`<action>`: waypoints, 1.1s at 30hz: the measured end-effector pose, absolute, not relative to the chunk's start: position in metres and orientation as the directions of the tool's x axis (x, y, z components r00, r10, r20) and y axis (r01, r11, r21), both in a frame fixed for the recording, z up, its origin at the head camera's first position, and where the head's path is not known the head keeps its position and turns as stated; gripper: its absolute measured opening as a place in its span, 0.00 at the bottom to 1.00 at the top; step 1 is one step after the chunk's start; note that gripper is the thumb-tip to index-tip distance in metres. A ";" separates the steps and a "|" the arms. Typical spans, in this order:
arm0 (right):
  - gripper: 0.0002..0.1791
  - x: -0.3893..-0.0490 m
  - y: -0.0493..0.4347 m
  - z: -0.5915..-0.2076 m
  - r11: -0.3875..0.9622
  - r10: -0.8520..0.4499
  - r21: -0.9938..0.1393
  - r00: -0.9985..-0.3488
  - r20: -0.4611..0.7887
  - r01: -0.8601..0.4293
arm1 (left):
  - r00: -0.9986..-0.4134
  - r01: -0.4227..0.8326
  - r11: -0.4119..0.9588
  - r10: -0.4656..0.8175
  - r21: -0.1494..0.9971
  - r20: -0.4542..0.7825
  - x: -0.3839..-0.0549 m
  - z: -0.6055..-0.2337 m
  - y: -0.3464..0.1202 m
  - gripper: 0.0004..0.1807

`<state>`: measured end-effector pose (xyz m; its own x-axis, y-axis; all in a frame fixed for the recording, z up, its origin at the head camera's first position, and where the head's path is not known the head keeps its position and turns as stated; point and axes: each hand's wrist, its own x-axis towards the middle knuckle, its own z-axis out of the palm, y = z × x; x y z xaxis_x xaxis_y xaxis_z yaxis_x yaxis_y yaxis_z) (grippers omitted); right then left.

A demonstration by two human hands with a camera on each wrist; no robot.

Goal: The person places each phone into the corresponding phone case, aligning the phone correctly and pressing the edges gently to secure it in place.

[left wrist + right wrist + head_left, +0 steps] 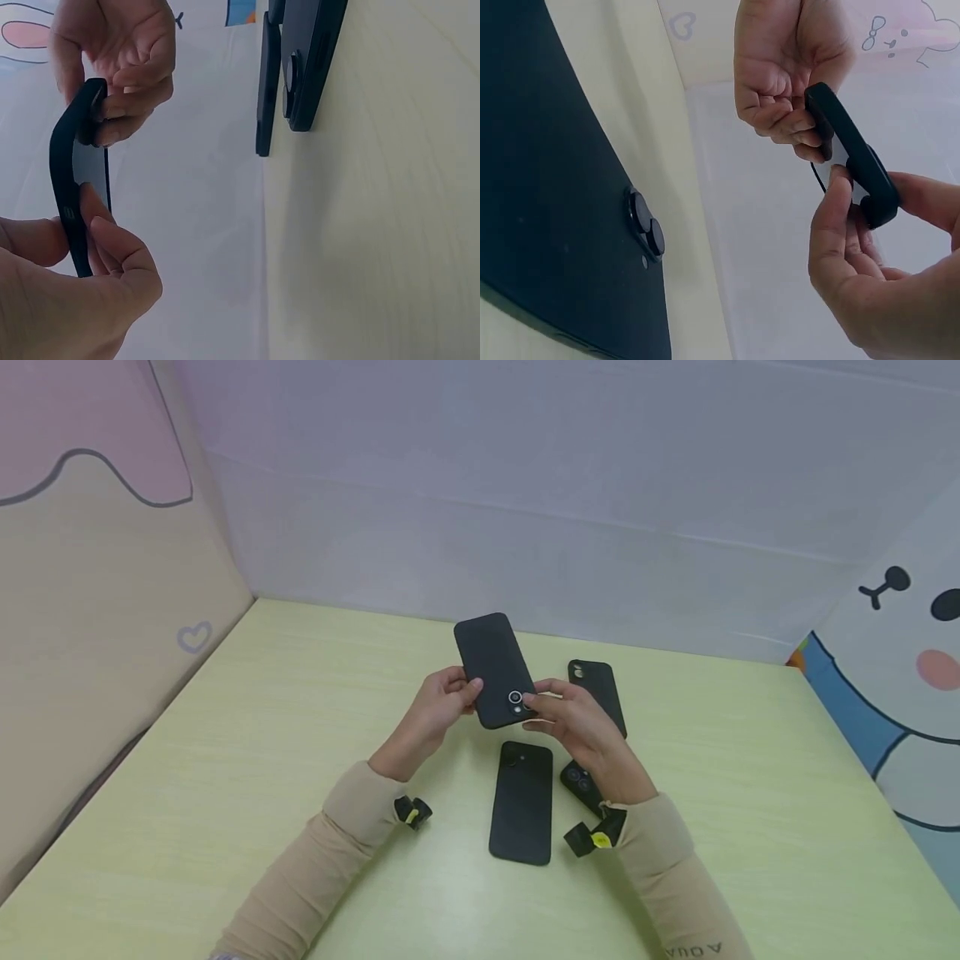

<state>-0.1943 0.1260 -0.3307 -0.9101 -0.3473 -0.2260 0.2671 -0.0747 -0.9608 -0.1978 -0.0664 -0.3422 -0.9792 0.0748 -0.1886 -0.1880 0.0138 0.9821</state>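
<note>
A black phone (491,660) is held tilted above the table, its back and ringed camera lenses facing up. My left hand (444,703) pinches its left long edge, thumb on the back and fingers beneath. At the camera end my right hand (588,727) grips the right corner, its fingertips beside the lenses. In the left wrist view the held phone (61,172) shows edge-on, with a side button and a pale, reflective underside. Below it a second black phone (521,806) lies back up on the table.
Behind my right hand lies a black phone case (600,689) with a camera opening. Another black phone (577,781) sits partly hidden under my right wrist. The pale table (337,668) meets a white back wall (525,510), with printed side panels at left and right.
</note>
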 end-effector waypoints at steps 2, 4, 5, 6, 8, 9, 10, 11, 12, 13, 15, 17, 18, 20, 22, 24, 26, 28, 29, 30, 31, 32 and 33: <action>0.07 -0.195 0.126 -0.331 -0.042 -0.353 -0.963 -0.906 -0.234 0.265 | -0.977 -0.189 0.030 0.091 0.982 -0.191 -0.199 -0.343 -0.068 0.14; 0.08 -0.195 0.126 -0.331 -0.015 -0.362 -0.965 -0.901 -0.237 0.260 | -0.975 -0.188 0.039 0.117 0.981 -0.191 -0.200 -0.344 -0.070 0.14; 0.10 -0.196 0.126 -0.332 -0.003 -0.366 -0.966 -0.899 -0.239 0.258 | -0.973 -0.187 0.041 0.132 0.982 -0.190 -0.201 -0.345 -0.071 0.14; 0.11 -0.196 0.126 -0.332 0.003 -0.368 -0.966 -0.898 -0.242 0.259 | -0.971 -0.183 0.044 0.150 0.982 -0.187 -0.201 -0.346 -0.073 0.14; 0.14 -0.196 0.126 -0.332 0.012 -0.371 -0.965 -0.895 -0.249 0.263 | -0.966 -0.178 0.043 0.181 0.983 -0.183 -0.203 -0.347 -0.075 0.15; 0.16 -0.196 0.126 -0.332 0.015 -0.374 -0.964 -0.893 -0.251 0.265 | -0.964 -0.177 0.041 0.193 0.983 -0.181 -0.203 -0.347 -0.076 0.15; 0.17 -0.197 0.127 -0.332 0.018 -0.376 -0.965 -0.892 -0.250 0.263 | -0.962 -0.172 0.044 0.205 0.984 -0.177 -0.203 -0.348 -0.077 0.15; 0.19 -0.197 0.127 -0.333 0.020 -0.376 -0.965 -0.892 -0.251 0.263 | -0.960 -0.170 0.042 0.217 0.985 -0.175 -0.204 -0.348 -0.077 0.16; 0.20 -0.197 0.127 -0.333 0.023 -0.372 -0.964 -0.893 -0.253 0.264 | -0.958 -0.167 0.044 0.229 0.985 -0.172 -0.204 -0.348 -0.078 0.16; 0.21 -0.198 0.127 -0.333 0.023 -0.370 -0.964 -0.894 -0.253 0.263 | -0.955 -0.168 0.043 0.241 0.985 -0.173 -0.204 -0.348 -0.079 0.16; 0.21 -0.199 0.127 -0.334 0.024 -0.360 -0.965 -0.898 -0.253 0.262 | -0.947 -0.169 0.048 0.267 0.984 -0.176 -0.204 -0.347 -0.079 0.17; 0.19 -0.199 0.128 -0.335 0.027 -0.348 -0.966 -0.904 -0.250 0.257 | -0.939 -0.177 0.054 0.289 0.983 -0.185 -0.204 -0.346 -0.079 0.18; 0.18 -0.199 0.127 -0.335 0.024 -0.338 -0.966 -0.908 -0.249 0.256 | -0.936 -0.178 0.058 0.299 0.982 -0.188 -0.204 -0.346 -0.079 0.19; 0.15 -0.199 0.127 -0.335 0.009 -0.320 -0.967 -0.916 -0.243 0.253 | -0.931 -0.182 0.056 0.311 0.982 -0.191 -0.203 -0.344 -0.078 0.20; 0.12 -0.199 0.126 -0.335 -0.019 -0.302 -0.968 -0.924 -0.233 0.250 | -0.932 -0.184 0.036 0.312 0.982 -0.186 -0.202 -0.344 -0.076 0.20; 0.10 -0.198 0.126 -0.334 -0.053 -0.274 -0.965 -0.933 -0.232 0.256 | -0.933 -0.188 0.012 0.311 0.982 -0.182 -0.202 -0.344 -0.074 0.20; 0.07 -0.197 0.125 -0.334 -0.084 -0.243 -0.962 -0.942 -0.232 0.259 | -0.935 -0.191 0.002 0.305 0.982 -0.182 -0.202 -0.345 -0.072 0.20; 0.05 -0.198 0.125 -0.334 -0.109 -0.210 -0.960 -0.950 -0.232 0.258 | -0.934 -0.197 0.014 0.301 0.980 -0.192 -0.201 -0.346 -0.070 0.20; 0.05 -0.198 0.125 -0.334 -0.121 -0.194 -0.959 -0.954 -0.230 0.256 | -0.932 -0.199 0.029 0.303 0.980 -0.198 -0.201 -0.346 -0.069 0.20; 0.04 -0.198 0.125 -0.334 -0.134 -0.178 -0.958 -0.957 -0.229 0.254 | -0.930 -0.198 0.044 0.307 0.979 -0.202 -0.200 -0.346 -0.069 0.19; 0.03 -0.199 0.125 -0.334 -0.148 -0.164 -0.957 -0.960 -0.227 0.251 | -0.929 -0.195 0.060 0.310 0.979 -0.204 -0.200 -0.346 -0.068 0.19; 0.03 -0.199 0.124 -0.333 -0.159 -0.149 -0.955 -0.963 -0.226 0.249 | -0.927 -0.193 0.072 0.313 0.978 -0.206 -0.199 -0.346 -0.067 0.19; 0.03 -0.199 0.124 -0.333 -0.170 -0.136 -0.954 -0.965 -0.225 0.247 | -0.927 -0.185 0.084 0.317 0.979 -0.203 -0.198 -0.345 -0.066 0.19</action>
